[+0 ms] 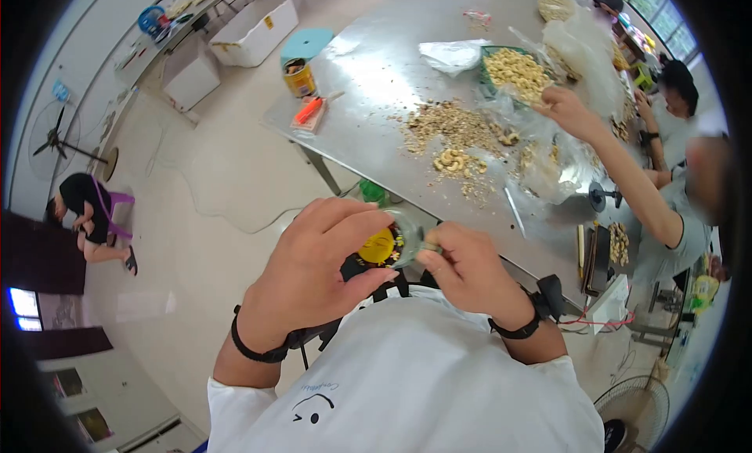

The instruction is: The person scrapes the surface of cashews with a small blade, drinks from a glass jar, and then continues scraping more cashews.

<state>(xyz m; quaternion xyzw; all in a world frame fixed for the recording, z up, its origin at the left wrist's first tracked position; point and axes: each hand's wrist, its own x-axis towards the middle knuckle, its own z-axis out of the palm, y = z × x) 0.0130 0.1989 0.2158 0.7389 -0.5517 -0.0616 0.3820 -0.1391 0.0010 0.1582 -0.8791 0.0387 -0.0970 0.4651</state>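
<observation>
Close in front of my chest I hold a clear glass mug (404,238) with a yellow round design on it. My left hand (313,257) is wrapped round the mug's left side, its thumb and fingers partly over the yellow part. The fingers of my right hand (468,267) pinch the mug's handle on the right. The mug is off the table, in front of its near edge. What is inside it cannot be made out clearly.
The metal table (376,132) bears nut shells (450,128), peeled cashews (458,163) and a green basket of nuts (517,71). A co-worker's arm (627,163) reaches over from the right. A can (299,79) and an orange-handled tool (309,110) lie near the left corner. A fan (634,402) stands lower right.
</observation>
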